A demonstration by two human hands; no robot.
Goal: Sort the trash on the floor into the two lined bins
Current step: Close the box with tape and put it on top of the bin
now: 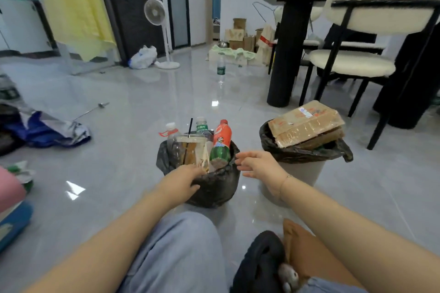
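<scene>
A small bin with a black liner [214, 188] stands on the floor in front of me, packed with plastic bottles, among them a red-capped bottle [221, 143], and a clear cup with a straw [190, 147]. My left hand [183, 181] rests on its near rim, fingers curled over the liner. My right hand [257, 164] hovers just right of that bin, fingers spread and holding nothing. A white bin with a black liner [307, 154] stands to the right, with flattened cardboard [307, 123] lying across its top.
A lone water bottle [221, 68] stands far back on the tiled floor. A crumpled blue-and-silver bag [47, 128] and a metal rod [91, 109] lie at left. A black table leg [284, 54] and white chairs [352, 64] stand at right. My knee and slipper are below.
</scene>
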